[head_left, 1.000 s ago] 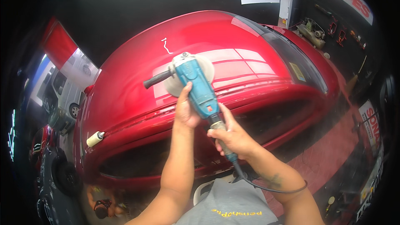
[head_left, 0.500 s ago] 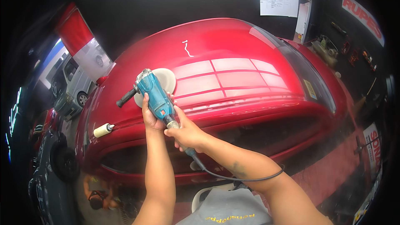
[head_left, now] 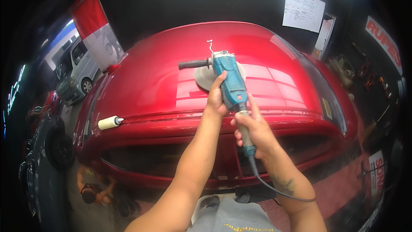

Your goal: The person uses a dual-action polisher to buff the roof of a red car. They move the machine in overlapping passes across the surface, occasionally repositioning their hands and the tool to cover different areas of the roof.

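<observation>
A teal power polisher (head_left: pixel 230 79) with a black side handle and a round white pad (head_left: pixel 205 77) is over the red car roof (head_left: pixel 154 64). The pad lies against or just above the paint; I cannot tell which. My left hand (head_left: pixel 218 96) grips the polisher's body near its middle. Around the rear grip, my right hand (head_left: pixel 256 131) is closed, and a black cord (head_left: pixel 274 192) runs from there past my right forearm. Just beyond the tool's head is a white squiggle of paste (head_left: pixel 210 44) on the roof.
A cream squeeze bottle (head_left: pixel 109 123) lies on its side at the roof's left edge. Farther left stand a silver van (head_left: pixel 83 66) and a dark vehicle (head_left: pixel 47 159). Another person (head_left: pixel 92 187) is low on the floor at lower left. Paper sheets (head_left: pixel 304 9) hang on the dark wall.
Both hands have carried the polisher rightward and slightly farther across the roof, closer to the white paste. Its side handle has turned to point nearly straight left. The whole view has also shifted slightly.
</observation>
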Demonstrator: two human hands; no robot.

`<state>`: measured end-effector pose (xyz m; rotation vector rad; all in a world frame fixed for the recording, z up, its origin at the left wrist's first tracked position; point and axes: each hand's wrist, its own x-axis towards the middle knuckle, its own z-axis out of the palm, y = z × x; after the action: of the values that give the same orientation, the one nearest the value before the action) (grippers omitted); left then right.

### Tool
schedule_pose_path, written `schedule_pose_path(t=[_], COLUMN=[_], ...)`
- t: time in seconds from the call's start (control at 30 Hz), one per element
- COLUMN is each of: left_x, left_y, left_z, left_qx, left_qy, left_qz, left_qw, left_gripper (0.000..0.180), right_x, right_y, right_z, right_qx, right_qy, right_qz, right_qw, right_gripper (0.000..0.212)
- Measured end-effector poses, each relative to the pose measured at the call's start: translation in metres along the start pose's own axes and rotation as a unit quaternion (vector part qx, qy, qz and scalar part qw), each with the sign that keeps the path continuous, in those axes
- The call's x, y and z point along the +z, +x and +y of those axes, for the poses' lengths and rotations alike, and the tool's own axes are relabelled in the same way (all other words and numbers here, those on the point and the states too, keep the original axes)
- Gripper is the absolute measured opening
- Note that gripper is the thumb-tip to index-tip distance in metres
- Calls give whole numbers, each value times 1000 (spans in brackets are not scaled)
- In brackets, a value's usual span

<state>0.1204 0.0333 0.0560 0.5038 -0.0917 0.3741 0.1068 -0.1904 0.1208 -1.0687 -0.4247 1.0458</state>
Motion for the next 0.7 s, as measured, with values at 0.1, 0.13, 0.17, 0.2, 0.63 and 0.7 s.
schedule_pose_path(t=[0.1,0.13,0.17,0.2,0.63,0.7], left_x=[-6,-11,-18,-19,-51,-52], left_y=[11,11,9,7,-22,-23], left_z=[17,24,33,45,155,159], left_qx=[13,23,44,42,47,47], left_qy=[1,3,8,25,90,95], left_qz=[14,15,24,39,75,84], left_qw=[1000,1000,999,998,992,991], left_gripper=[62,62,63,65,62,63], right_x=[8,10,14,19,89,89], right_y=[16,21,27,34,105,108], right_z=[-8,-9,-5,-4,38,42], right_qx=[8,12,13,11,23,22], right_qy=[8,12,13,7,34,43], right_qz=[-14,-19,-31,-34,-81,-92], right_qw=[1000,1000,999,999,996,995], right_gripper=[101,101,99,97,94,95])
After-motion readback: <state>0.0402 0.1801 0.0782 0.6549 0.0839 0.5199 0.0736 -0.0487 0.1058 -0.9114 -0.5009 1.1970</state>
